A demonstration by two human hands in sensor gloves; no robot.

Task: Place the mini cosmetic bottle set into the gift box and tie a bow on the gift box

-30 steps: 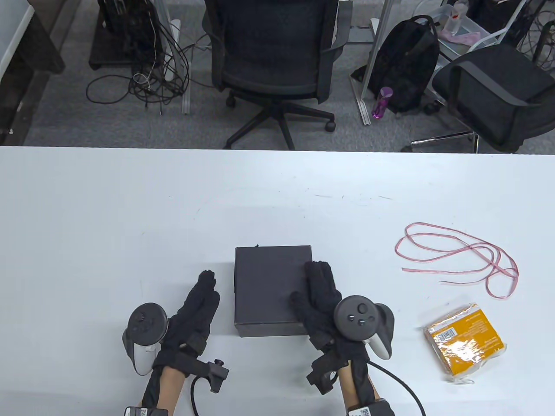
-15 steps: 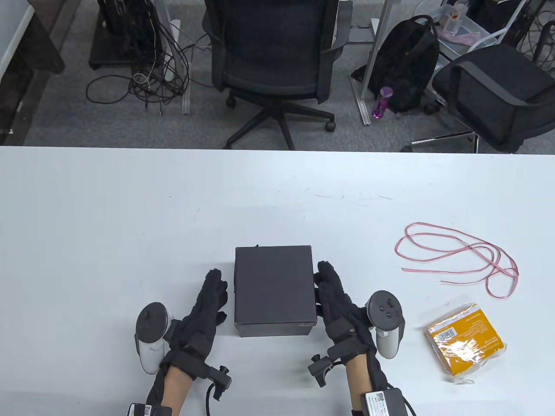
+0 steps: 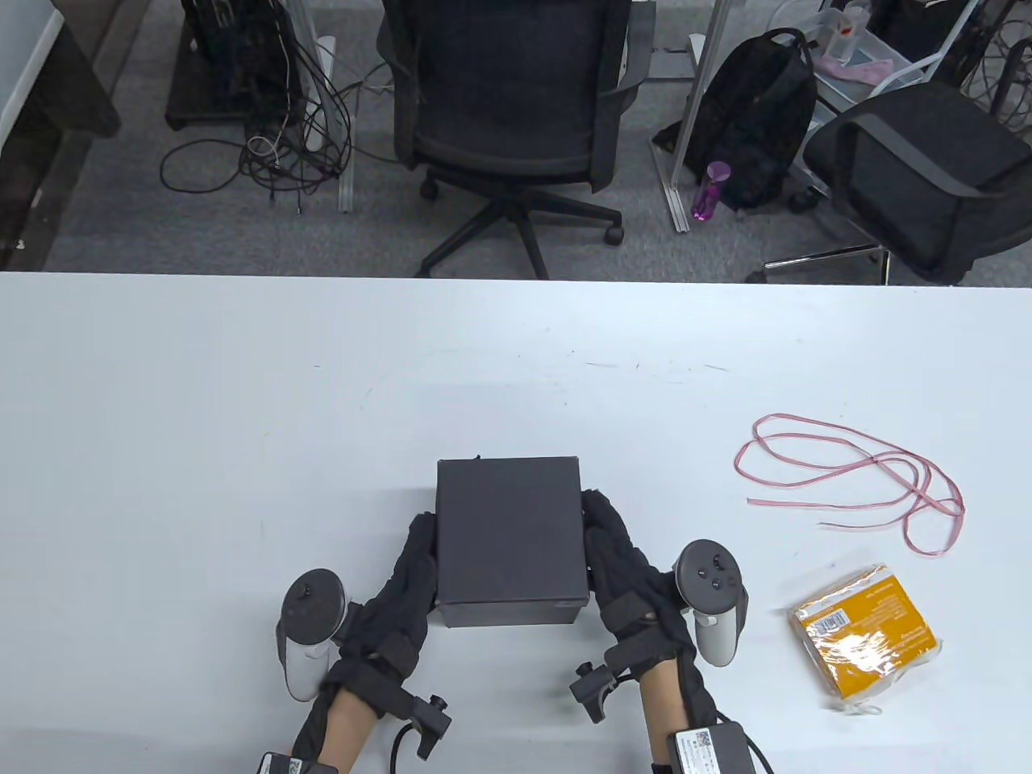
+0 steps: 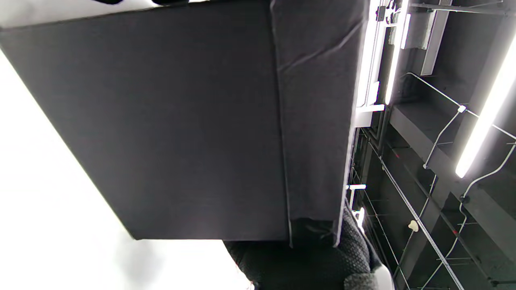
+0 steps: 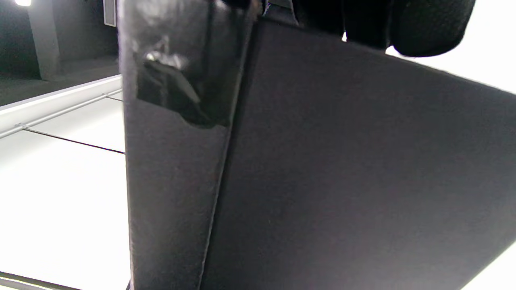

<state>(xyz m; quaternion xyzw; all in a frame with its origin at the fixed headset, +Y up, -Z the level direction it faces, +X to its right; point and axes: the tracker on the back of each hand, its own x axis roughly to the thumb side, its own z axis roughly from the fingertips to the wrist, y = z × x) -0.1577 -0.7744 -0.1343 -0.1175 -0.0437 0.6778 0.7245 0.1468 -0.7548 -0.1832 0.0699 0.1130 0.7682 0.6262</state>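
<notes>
The black gift box [image 3: 509, 536] stands shut on the white table [image 3: 242, 403], near its front edge. My left hand [image 3: 405, 574] lies flat against the box's left side and my right hand [image 3: 619, 556] against its right side, fingers straight along the walls. The box's dark wall [image 4: 181, 121] fills the left wrist view, and the box [image 5: 342, 161] also fills the right wrist view, with gloved fingers [image 5: 423, 28] at its top edge. The cosmetic set, an orange pack in clear wrap [image 3: 864, 637], lies at the right. A pink ribbon [image 3: 855, 476] lies loose behind it.
Beyond the table's far edge stand a black office chair [image 3: 508, 105], a second chair [image 3: 919, 169] and a backpack [image 3: 758, 121] on the floor. Cables run from both wrists off the front edge.
My right hand slid off the lid's top down to the box's right side. My left hand moved right, from beside the box to flat against its left wall.
</notes>
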